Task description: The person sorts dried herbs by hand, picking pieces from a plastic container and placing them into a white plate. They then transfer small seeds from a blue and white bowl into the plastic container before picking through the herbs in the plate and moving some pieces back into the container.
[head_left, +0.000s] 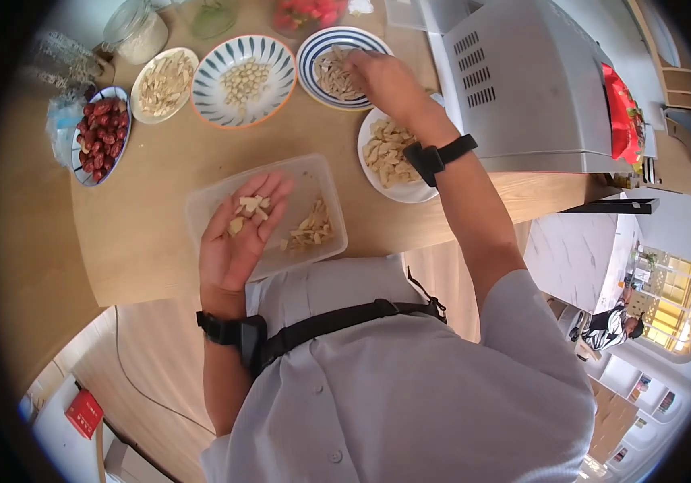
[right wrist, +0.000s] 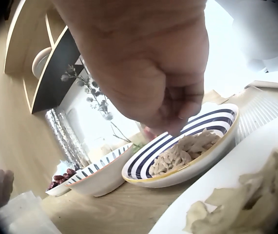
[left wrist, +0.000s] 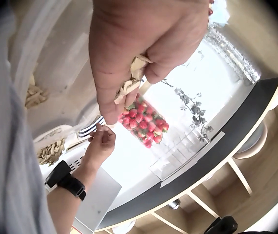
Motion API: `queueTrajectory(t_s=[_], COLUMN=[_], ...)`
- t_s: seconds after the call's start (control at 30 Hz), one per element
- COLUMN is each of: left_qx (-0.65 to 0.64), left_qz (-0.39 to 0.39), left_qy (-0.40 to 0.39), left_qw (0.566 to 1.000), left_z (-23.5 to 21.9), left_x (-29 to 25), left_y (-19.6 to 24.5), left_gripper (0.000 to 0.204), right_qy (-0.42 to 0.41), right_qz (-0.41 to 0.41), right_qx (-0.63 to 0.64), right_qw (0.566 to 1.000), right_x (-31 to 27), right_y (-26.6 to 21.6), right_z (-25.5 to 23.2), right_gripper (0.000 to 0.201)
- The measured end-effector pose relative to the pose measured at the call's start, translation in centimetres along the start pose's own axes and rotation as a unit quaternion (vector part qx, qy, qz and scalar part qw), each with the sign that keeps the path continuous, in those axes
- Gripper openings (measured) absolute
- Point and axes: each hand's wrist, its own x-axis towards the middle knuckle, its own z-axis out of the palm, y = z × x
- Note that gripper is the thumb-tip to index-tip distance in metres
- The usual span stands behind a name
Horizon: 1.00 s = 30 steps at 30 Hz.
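My left hand [head_left: 242, 233] is turned palm up over a clear plastic box [head_left: 200, 200]. Several pale dried slices [head_left: 253, 206] rest on its fingers, which lie fairly straight. Inside the box, at its right side, is a heap of pale dried pieces [head_left: 312, 227]. At the back, my right hand [head_left: 390, 80] reaches over a blue-and-white striped bowl [right wrist: 226, 117]. Its fingers are curled, with the tips close above light brown dried strips [right wrist: 187, 152] in that bowl; what lies between the fingertips is hidden.
A white plate [head_left: 422, 191] of pale slices stands near my right forearm. Further left are a patterned bowl [head_left: 208, 80] of pale seeds, a plate [head_left: 191, 56] of slices and a dish [head_left: 126, 121] of red dates. Strawberries [left wrist: 146, 122] sit behind; a grey appliance [head_left: 523, 88] borders the right.
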Motion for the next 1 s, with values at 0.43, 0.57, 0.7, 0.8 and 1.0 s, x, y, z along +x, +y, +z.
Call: queueTrajectory(t_s=[0.43, 0.57, 0.7, 0.8, 1.0], left_qx=[-0.109, -0.094, -0.091, -0.078, -0.083], left_qz=[0.013, 0.005, 0.0, 0.006, -0.002], left_qy=[-0.097, -0.061, -0.043, -0.034, -0.061], left_qw=[0.989, 0.994, 0.995, 0.996, 0.995], left_z=[-1.8, -2.3, -2.1, -1.4, -2.1], left_x=[-0.1, 0.1, -0.1, -0.3, -0.4], left_y=[-0.6, -0.6, -0.5, -0.7, -1.0], left_gripper=[0.068, 0.068, 0.069, 0.071, 0.076], right_qy=[-0.063, -0.06, -0.066, -0.086, -0.071], right_qz=[-0.106, -0.142, -0.135, -0.052, -0.1], right_qx=[0.16, 0.136, 0.176, 0.267, 0.125], right_qw=[0.979, 0.979, 0.973, 0.958, 0.985], right_x=[-5.6, -6.0, -5.9, -6.0, -6.5], right_y=[-17.7, -18.0, -18.3, -19.0, -19.7], right_z=[-0.2, 1.2, 0.9, -0.2, 0.3], right_gripper=[0.028, 0.032, 0.028, 0.03, 0.039])
